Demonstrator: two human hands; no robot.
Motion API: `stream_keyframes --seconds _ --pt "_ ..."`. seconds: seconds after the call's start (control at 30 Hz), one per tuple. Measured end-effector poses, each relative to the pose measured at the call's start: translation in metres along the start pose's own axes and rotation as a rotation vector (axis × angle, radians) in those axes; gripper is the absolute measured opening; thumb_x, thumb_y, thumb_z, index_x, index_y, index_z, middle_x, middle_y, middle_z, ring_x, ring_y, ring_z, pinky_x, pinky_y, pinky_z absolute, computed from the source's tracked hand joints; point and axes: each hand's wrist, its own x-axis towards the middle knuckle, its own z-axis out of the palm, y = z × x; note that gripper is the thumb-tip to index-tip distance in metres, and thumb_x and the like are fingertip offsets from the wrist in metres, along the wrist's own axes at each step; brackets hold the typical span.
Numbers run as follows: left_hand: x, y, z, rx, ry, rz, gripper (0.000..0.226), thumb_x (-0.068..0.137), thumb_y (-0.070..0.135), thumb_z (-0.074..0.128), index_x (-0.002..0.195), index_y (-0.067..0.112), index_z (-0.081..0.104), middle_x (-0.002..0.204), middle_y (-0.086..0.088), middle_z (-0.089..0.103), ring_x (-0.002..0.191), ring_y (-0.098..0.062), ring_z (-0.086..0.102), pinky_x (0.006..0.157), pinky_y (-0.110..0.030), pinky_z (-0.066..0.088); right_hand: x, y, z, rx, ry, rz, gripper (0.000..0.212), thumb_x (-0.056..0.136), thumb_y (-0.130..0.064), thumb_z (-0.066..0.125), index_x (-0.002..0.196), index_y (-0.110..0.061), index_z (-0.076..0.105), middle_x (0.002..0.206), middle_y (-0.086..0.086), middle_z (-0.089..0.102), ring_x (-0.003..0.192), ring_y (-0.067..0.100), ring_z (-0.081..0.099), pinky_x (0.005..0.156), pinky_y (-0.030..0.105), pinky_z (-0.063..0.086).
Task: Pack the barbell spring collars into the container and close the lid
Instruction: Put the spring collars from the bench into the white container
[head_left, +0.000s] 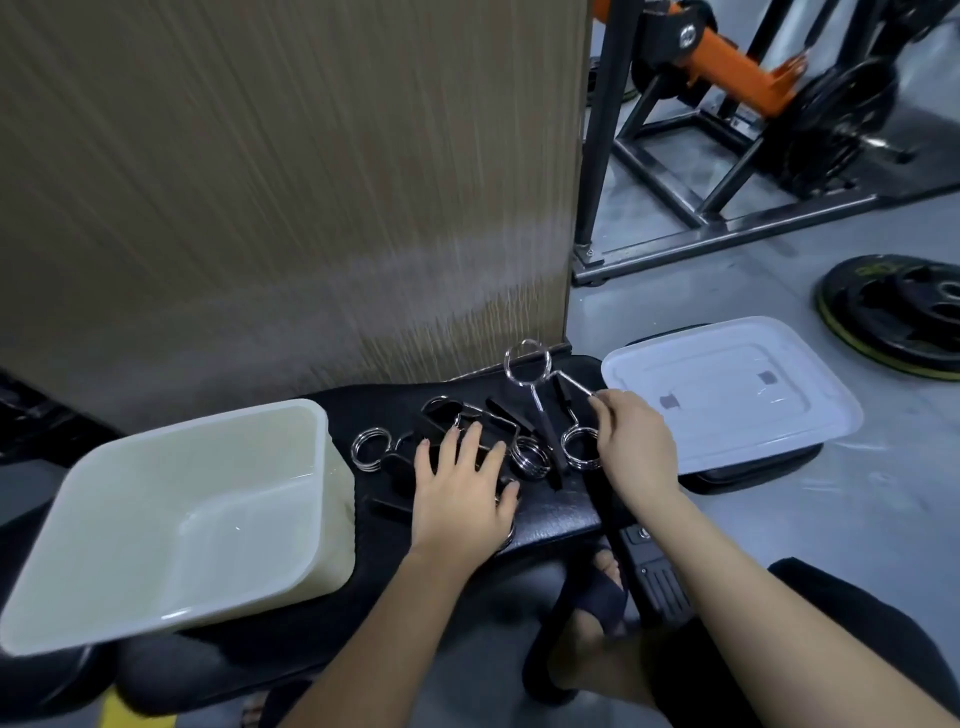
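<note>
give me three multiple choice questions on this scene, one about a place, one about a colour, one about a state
1. Where is the lid relative to the container?
A. on top of it
B. apart, on the far right side
C. inside it

2. What colour is the bench pad under the spring collars?
A. black
B. orange
C. white

3. What state is the container in?
A. closed
B. open and full of collars
C. open and empty

Key: 1 B, the lid lies flat beyond the right hand. 2 A, dark padding shows around the left hand. 3 C, only its bare pale floor shows.
</note>
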Motion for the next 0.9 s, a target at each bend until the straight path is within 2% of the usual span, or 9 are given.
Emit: stream_keyframes --seconds 0.1,0.2,0.3,0.4,0.53,0.63,0.73,0.8,0.9 --pt "0.0 0.002 -0.003 -0.069 0.024 -0.017 0.051 0.093 0.05 0.043 0.127 0.021 0.068 0.142 -0.009 0.057 0.133 -0.031 0.05 0.111 -0.056 0.023 0.001 -0.004 -0.001 0.235 0.015 0.073 0.021 0.102 -0.02 0.054 0.098 -0.01 0.072 0.087 0.004 0.073 0.085 0.028 0.067 0.071 0.026 0.038" --pt "0.002 0.008 -0.021 -0.369 0.109 -0.067 0.049 0.101 0.049 0.035 0.127 0.023 0.068 0.137 0.004 0.061 0.135 -0.014 0.047 0.117 -0.044 0.017 -0.007 -0.016 -0.007 0.317 0.014 0.091 0.021 0.101 -0.019 0.054 0.093 -0.012 0.072 0.075 -0.002 0.069 0.077 0.023 0.066 0.071 0.028 0.043" --pt "0.008 0.019 -0.053 -0.876 -0.005 -0.229 0.043 0.103 0.048 0.04 0.127 0.022 0.064 0.115 0.008 0.071 0.108 -0.003 0.06 0.1 -0.026 0.041 -0.015 -0.033 -0.013 0.346 0.009 0.05 0.021 0.101 -0.022 0.054 0.091 -0.016 0.071 0.068 -0.007 0.065 0.069 0.013 0.061 0.066 0.014 0.04" --pt "0.01 0.029 -0.077 -1.412 -0.107 -0.537 0.036 0.1 0.037 0.057 0.125 0.011 0.058 0.095 -0.012 0.076 0.081 -0.014 0.068 0.074 -0.033 0.057 -0.022 -0.052 -0.018 0.398 -0.005 0.021 0.018 0.101 -0.025 0.054 0.093 -0.02 0.07 0.065 -0.005 0.065 0.067 0.008 0.062 0.065 0.017 0.041" --pt "0.002 0.007 -0.108 -1.714 -0.163 -0.576 0.03 0.1 0.019 0.06 0.123 -0.001 0.058 0.103 -0.017 0.075 0.087 -0.025 0.072 0.08 -0.04 0.058 -0.032 -0.081 -0.024 0.455 -0.032 -0.024 0.017 0.1 -0.023 0.056 0.1 -0.017 0.072 0.077 -0.009 0.068 0.074 0.011 0.063 0.072 0.022 0.044" --pt "-0.012 -0.015 -0.137 -1.772 -0.14 -0.605 0.014 0.101 0.008 0.053 0.108 0.0 0.061 0.091 -0.016 0.071 0.08 -0.027 0.07 0.073 -0.037 0.06 -0.043 -0.111 -0.025 0.429 -0.05 -0.149 0.018 0.102 -0.019 0.053 0.104 -0.013 0.07 0.092 -0.003 0.07 0.086 0.013 0.063 0.078 0.022 0.044" --pt "-0.023 -0.038 -0.158 -1.751 -0.028 -0.796 0.017 0.097 0.006 0.043 0.085 0.011 0.053 0.066 -0.005 0.049 0.053 -0.016 0.046 0.05 -0.029 0.045 -0.06 -0.151 -0.016 0.34 -0.114 -0.32 0.023 0.104 -0.018 0.048 0.117 -0.01 0.065 0.103 0.003 0.067 0.096 0.02 0.063 0.086 0.032 0.047" --pt "-0.032 -0.059 -0.162 -1.551 0.08 -0.852 0.016 0.1 0.016 0.043 0.084 0.015 0.047 0.064 0.001 0.039 0.051 -0.012 0.035 0.046 -0.025 0.031 -0.075 -0.177 -0.008 0.306 -0.189 -0.448 0.028 0.104 -0.021 0.047 0.126 -0.01 0.061 0.1 0.003 0.061 0.093 0.022 0.061 0.085 0.033 0.046" --pt "-0.059 -0.096 -0.157 -1.14 0.202 -0.788 0.025 0.104 0.035 0.045 0.102 0.011 0.051 0.077 0.004 0.051 0.07 -0.018 0.05 0.06 -0.032 0.037 -0.091 -0.202 -0.005 0.342 -0.28 -0.585 0.039 0.099 -0.035 0.059 0.134 -0.019 0.056 0.094 -0.008 0.05 0.085 0.008 0.053 0.082 0.03 0.048"
